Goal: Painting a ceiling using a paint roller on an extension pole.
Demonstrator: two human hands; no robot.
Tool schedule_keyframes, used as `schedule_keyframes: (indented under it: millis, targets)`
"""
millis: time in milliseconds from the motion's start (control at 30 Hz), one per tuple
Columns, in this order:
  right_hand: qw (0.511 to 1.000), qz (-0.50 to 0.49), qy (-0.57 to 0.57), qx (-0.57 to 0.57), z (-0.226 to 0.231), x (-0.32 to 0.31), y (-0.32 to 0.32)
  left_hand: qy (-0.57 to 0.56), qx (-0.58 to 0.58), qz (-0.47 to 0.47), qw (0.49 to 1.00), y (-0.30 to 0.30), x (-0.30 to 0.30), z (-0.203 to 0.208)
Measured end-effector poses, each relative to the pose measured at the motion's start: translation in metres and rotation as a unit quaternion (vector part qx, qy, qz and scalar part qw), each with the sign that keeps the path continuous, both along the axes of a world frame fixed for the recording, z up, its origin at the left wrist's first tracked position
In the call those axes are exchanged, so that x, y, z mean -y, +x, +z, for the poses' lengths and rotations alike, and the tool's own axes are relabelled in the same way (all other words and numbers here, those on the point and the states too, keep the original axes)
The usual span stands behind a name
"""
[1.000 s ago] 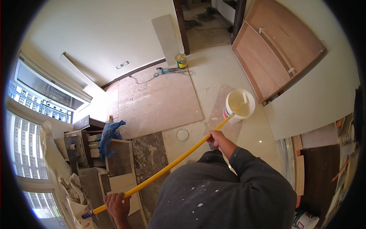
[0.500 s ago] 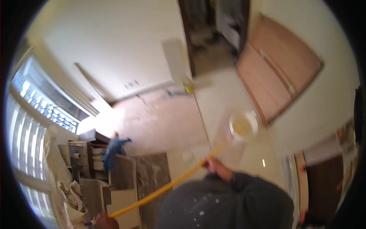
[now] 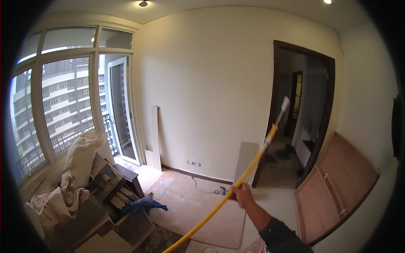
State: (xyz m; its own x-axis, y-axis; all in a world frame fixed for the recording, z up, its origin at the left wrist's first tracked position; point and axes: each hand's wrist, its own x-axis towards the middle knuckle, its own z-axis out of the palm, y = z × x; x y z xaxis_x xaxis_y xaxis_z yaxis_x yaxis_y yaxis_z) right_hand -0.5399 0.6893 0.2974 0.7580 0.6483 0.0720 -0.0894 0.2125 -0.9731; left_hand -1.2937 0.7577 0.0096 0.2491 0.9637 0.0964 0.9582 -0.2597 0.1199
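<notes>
My right hand (image 3: 241, 196) is closed around a long yellow extension pole (image 3: 211, 214), with my forearm reaching in from the lower right. The pole slants from the lower edge up toward the dark doorway. At its upper end is a narrow white head (image 3: 285, 104) that looks like a small paint roller; its exact kind is hard to make out. The head shows in front of the door opening, beside the cream wall (image 3: 206, 92). My left hand is out of view, and the lower end of the pole is cut off by the picture's edge.
Broken cabinet pieces (image 3: 114, 181), white sacks (image 3: 59, 202) and a blue plastic bag (image 3: 145, 205) lie at left by the windows. A corded power tool (image 3: 221, 191) sits on the floor. A pinkish-brown panel (image 3: 337, 181) leans at right, near the doorway (image 3: 291, 84).
The view has tilted up from floor to wall. The pole's far end has risen from the white bucket to in front of the doorway. My left hand has left the view.
</notes>
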Motion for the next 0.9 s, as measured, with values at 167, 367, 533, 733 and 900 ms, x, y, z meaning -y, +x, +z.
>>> schedule_keyframes:
  millis: [167,367,533,733,900]
  targets:
    - [0.989,0.005,0.050,0.142,0.167,-0.109,0.015,-0.264,0.445,0.061,0.854,0.104,0.031,-0.014]
    - [0.971,0.125,0.160,0.127,0.354,-0.196,-0.018,-0.115,0.428,-0.044,0.896,0.272,0.008,0.062]
    - [0.956,0.149,0.183,0.172,0.444,-0.257,-0.053,-0.084,0.557,-0.109,0.819,0.343,-0.058,0.143]
    - [0.932,0.206,0.176,0.241,0.490,-0.288,-0.083,-0.040,0.584,-0.156,0.795,0.376,-0.113,0.325]
    - [0.932,0.192,0.179,0.248,0.509,-0.305,-0.100,-0.027,0.603,-0.155,0.782,0.386,-0.171,0.384]
